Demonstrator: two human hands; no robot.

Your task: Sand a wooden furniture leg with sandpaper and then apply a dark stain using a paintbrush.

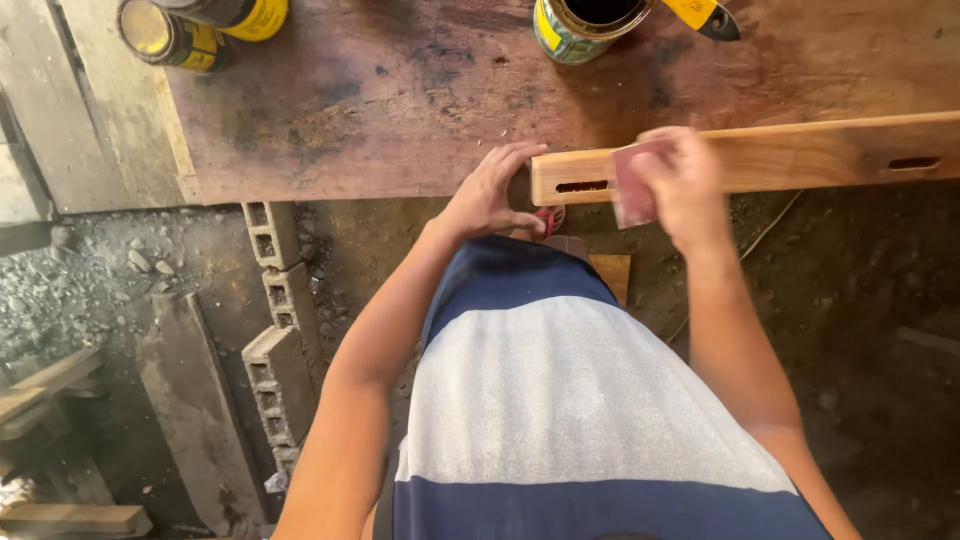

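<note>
Two bare hands are working at the near edge of a stained brown table (400,110). Left hand (487,195) is reaching forward from a bent elbow, forearm angling up from lower left, palm down, fingers (515,157) spread apart and bracing against the left end of a light wooden bar (800,155); the thumb is tucking under toward the end of the bar. Right hand (680,180) is coming straight up from the lower right with the forearm nearly vertical in view, wrist bent over the bar, fingers curled together and clamped on a reddish piece of sandpaper (630,185), pressing it against the bar's near face. That hand is motion-blurred.

Wooden bar is lying lengthwise along the table's front edge, running off to the right, with a narrow slot (582,186) near its left end and another slot (913,162) further right.

Open paint can (585,22) is standing at the top of the table with a yellow-handled tool (705,14) just beside it. Two yellow cans (195,30) are sitting at the top left corner. Grey concrete blocks (280,320) are lying on the dirt floor below, left of the person's striped shirt (590,400).
</note>
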